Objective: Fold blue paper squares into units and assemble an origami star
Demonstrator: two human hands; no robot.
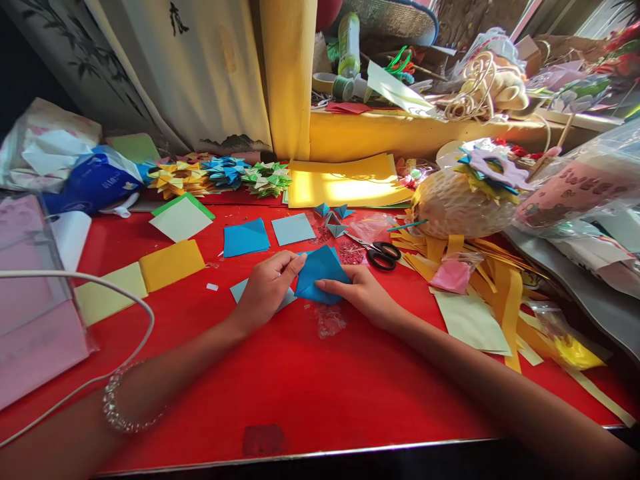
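Both hands work a folded blue paper square (320,273) on the red table (280,387). My left hand (267,287) pinches its left edge, fingers curled over the fold. My right hand (363,293) presses the lower right part, fingers closed on the paper. Under my left hand lies a light blue sheet (239,291). Just beyond are another blue square (245,238) and a pale blue square (293,229), with a few small folded blue pieces (335,219) behind them.
Black-handled scissors (380,253) lie right of the hands. Yellow paper strips (500,293), a pink packet (453,275) and a netted ball (463,203) crowd the right. Yellow and green squares (170,263) lie left; a white cable (100,287) crosses a pink box (30,320). Folded paper stars (220,175) line the back.
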